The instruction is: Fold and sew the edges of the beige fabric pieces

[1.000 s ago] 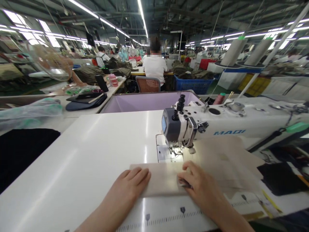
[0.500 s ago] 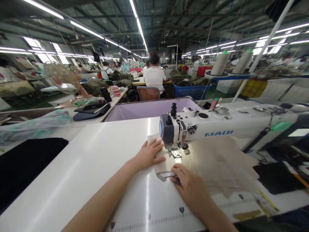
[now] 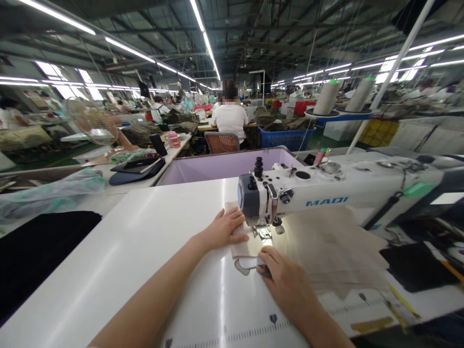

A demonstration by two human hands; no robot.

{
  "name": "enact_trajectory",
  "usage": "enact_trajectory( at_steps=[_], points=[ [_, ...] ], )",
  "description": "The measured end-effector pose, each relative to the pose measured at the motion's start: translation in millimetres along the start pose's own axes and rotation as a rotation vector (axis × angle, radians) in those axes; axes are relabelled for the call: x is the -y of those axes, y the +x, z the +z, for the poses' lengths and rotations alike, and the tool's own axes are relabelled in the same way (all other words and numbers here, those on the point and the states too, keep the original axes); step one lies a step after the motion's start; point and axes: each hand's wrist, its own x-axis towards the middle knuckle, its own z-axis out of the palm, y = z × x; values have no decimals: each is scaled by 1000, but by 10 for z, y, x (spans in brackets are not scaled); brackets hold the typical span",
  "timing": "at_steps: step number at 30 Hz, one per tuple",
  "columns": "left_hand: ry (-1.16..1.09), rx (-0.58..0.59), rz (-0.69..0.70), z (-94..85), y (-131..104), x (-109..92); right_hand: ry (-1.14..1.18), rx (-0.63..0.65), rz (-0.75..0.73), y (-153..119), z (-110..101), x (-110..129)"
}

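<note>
Your left grip (image 3: 226, 229) lay spread on beige cloth (image 3: 242, 250) — your right grip (image 3: 284, 278) pinched a metal tool (image 3: 261, 267) at its edge

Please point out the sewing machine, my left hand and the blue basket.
Sewing machine (image 3: 326, 189): head view, on its white arm.
Left hand (image 3: 224, 232): head view, on the back of it.
Blue basket (image 3: 283, 139): head view, on its near wall.
</note>
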Motion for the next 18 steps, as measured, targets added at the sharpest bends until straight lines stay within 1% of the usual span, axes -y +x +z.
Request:
enact_trajectory(
  at_steps=[6, 9, 12, 15, 18],
  points=[
    [-14, -6, 21, -10, 10, 4, -36, 30, -39, 35, -14, -48],
    [-12, 14, 36, -36, 35, 25, -59, 58, -47, 78, -32, -70],
    [34, 32, 17, -72, 61, 20, -70, 65, -38, 122, -66, -75],
    [111, -6, -18, -78, 37, -107, -55, 82, -44, 129, -101, -70],
    [122, -86, -13, 9, -100, -374, -33, 86, -55, 77, -100, -78]
  ],
)
